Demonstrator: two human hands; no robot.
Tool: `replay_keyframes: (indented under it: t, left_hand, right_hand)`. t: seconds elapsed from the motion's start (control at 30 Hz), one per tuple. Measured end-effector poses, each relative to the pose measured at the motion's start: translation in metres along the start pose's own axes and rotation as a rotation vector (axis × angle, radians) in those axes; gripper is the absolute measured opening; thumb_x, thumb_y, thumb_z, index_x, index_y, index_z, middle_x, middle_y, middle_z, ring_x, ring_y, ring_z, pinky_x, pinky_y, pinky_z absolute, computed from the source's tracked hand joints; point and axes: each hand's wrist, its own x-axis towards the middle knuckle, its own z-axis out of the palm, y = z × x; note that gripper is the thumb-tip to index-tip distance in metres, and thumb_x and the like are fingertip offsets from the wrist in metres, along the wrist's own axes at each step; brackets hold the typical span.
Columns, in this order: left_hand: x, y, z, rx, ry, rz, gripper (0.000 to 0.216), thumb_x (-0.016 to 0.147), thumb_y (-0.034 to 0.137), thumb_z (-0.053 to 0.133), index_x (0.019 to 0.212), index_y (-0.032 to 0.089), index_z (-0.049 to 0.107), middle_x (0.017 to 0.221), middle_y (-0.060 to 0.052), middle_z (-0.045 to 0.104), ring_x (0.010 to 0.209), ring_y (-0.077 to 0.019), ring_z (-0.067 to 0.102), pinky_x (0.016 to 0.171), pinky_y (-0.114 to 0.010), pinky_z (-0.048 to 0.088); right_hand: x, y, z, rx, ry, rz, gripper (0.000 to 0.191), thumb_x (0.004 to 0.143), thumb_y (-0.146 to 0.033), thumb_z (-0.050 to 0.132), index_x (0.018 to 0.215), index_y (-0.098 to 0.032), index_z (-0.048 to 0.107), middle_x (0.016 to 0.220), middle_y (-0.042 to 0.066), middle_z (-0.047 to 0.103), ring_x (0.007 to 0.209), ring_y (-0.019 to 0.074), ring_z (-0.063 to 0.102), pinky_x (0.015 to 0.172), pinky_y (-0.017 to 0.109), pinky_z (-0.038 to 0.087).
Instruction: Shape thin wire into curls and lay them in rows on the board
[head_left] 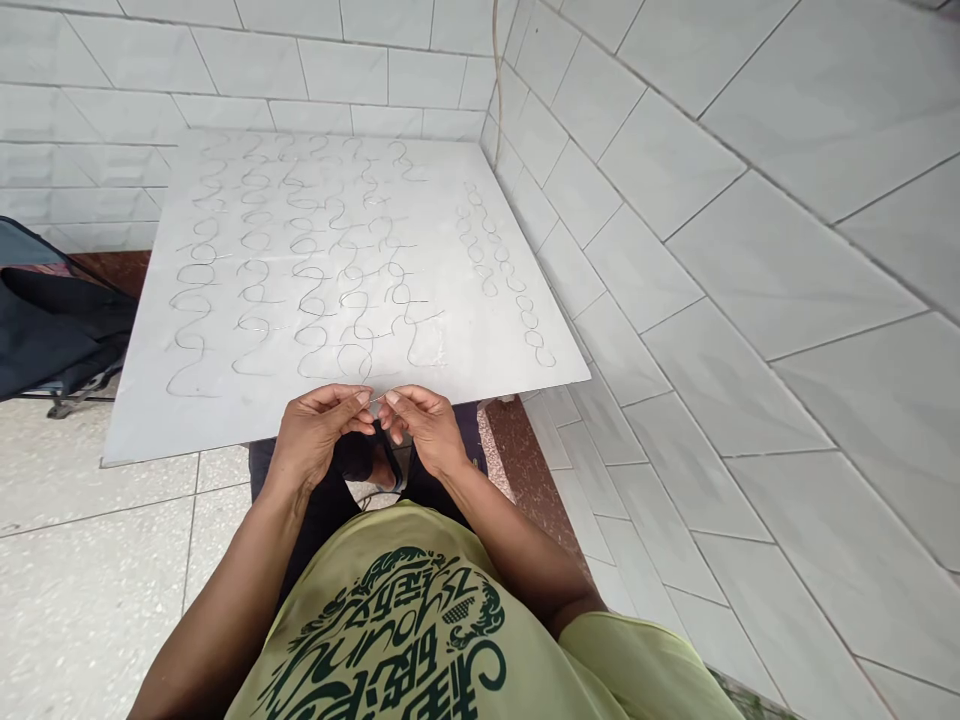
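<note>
Over the near edge of a white board (157, 420), my left hand (319, 430) and my right hand (426, 425) face each other, fingertips almost touching. Thumb and forefinger of each are pinched on a thin wire (376, 399) that spans the small gap between them; most of it is hidden by the fingers. Several thin, wavy S-shaped pieces (187, 345), seemingly bent wire, lie in columns across the board. Toward its right side are rows of small linked loops (531, 318).
White tiled walls (675, 230) meet in a corner behind and to the right of the board. A cable (496, 80) runs down that corner. At the left a dark bag or cloth (52, 330) rests on a wheeled frame above the speckled floor (97, 560).
</note>
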Motion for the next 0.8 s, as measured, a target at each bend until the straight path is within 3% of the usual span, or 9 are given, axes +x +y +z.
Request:
replay_keyframes:
  t: [0.13, 0.3, 0.47, 0.8]
  left_hand:
    - [-0.002, -0.001, -0.003, 0.018, 0.005, 0.020, 0.032, 0.069, 0.036, 0.092, 0.089, 0.015, 0.081, 0.080, -0.007, 0.077, 0.066, -0.0157, 0.070, 0.063, -0.029, 0.063]
    - [-0.003, -0.001, 0.000, 0.070, 0.036, 0.050, 0.032, 0.069, 0.040, 0.091, 0.086, 0.014, 0.081, 0.075, -0.006, 0.075, 0.063, -0.0152, 0.069, 0.059, -0.028, 0.062]
    - [-0.003, 0.000, 0.001, 0.131, 0.039, 0.059, 0.031, 0.069, 0.039, 0.091, 0.086, 0.014, 0.081, 0.070, -0.005, 0.074, 0.061, -0.0157, 0.069, 0.056, -0.027, 0.061]
    - [-0.002, 0.009, -0.012, 0.034, -0.153, -0.159, 0.032, 0.063, 0.034, 0.095, 0.084, 0.016, 0.081, 0.069, -0.006, 0.073, 0.056, -0.0147, 0.065, 0.050, -0.025, 0.057]
  right_hand:
    - [-0.002, -0.001, 0.002, 0.015, 0.035, 0.021, 0.028, 0.082, -0.047, 0.076, 0.087, -0.020, 0.076, 0.078, 0.003, 0.069, 0.065, 0.0136, 0.058, 0.048, 0.023, 0.042]
    - [-0.005, -0.004, 0.002, 0.034, -0.021, 0.026, 0.033, 0.085, -0.051, 0.073, 0.100, -0.022, 0.074, 0.084, 0.004, 0.069, 0.070, 0.0160, 0.061, 0.050, 0.024, 0.044]
    - [-0.004, -0.004, -0.005, -0.004, 0.017, -0.052, 0.032, 0.089, -0.053, 0.070, 0.094, -0.022, 0.075, 0.083, 0.004, 0.068, 0.069, 0.0152, 0.061, 0.051, 0.025, 0.044]
    - [0.002, -0.002, -0.014, 0.080, -0.066, -0.055, 0.026, 0.083, -0.045, 0.077, 0.097, -0.023, 0.080, 0.091, 0.006, 0.073, 0.085, 0.0200, 0.066, 0.063, 0.031, 0.052]
